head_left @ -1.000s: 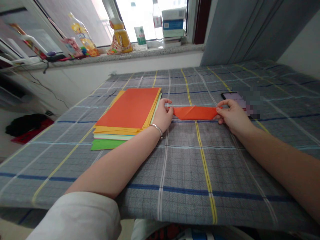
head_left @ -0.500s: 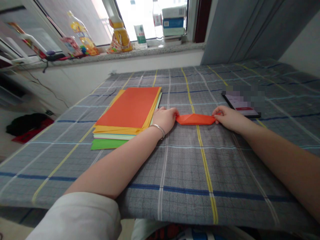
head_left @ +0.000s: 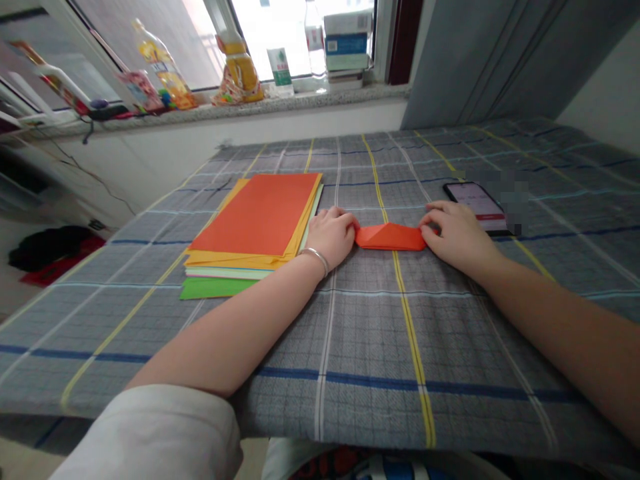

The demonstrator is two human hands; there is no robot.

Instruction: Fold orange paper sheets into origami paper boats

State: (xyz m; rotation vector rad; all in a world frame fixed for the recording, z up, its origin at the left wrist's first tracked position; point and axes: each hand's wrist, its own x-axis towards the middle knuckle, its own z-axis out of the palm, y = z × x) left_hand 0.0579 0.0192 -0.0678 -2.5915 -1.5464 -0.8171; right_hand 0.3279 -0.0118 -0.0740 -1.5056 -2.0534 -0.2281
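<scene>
Pinching the folded orange paper (head_left: 391, 238) over the plaid cloth (head_left: 373, 340), just right of the frame's centre, with the left hand (head_left: 333, 237) at its left end and the right hand (head_left: 457, 233) at its right. Wearing a silver bangle (head_left: 320, 255) on the left wrist (head_left: 311, 264), close by the coloured paper stack (head_left: 257, 213) left of centre, with the phone (head_left: 475, 198) near the right hand.

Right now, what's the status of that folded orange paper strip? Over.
Bare left hand, bare right hand holding opposite ends. Folded orange paper strip between them. Black-edged rectangular phone just beyond right hand.
</scene>
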